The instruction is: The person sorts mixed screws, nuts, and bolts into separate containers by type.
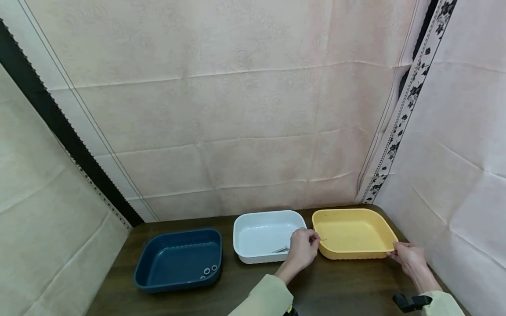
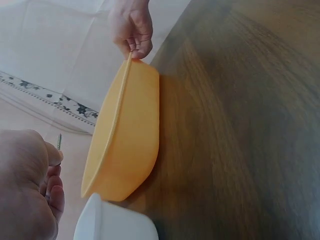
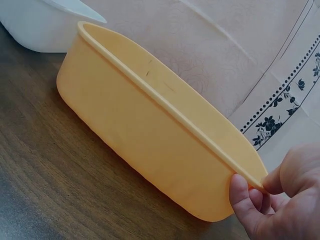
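Note:
My left hand pinches a thin threaded screw between thumb and fingers, over the gap where the white tray and the yellow tray meet. The screw's tip points toward the yellow tray in the head view. At the yellow tray's near right corner, my right hand grips the rim, thumb on one side and fingers on the other. Several more screws lie in the white tray's near right part, just left of my left hand.
A dark blue tray stands on the left of the brown wooden table, with several metal nuts in its near right corner. Pale cloth hangs behind the table and at both sides. The three trays form a row.

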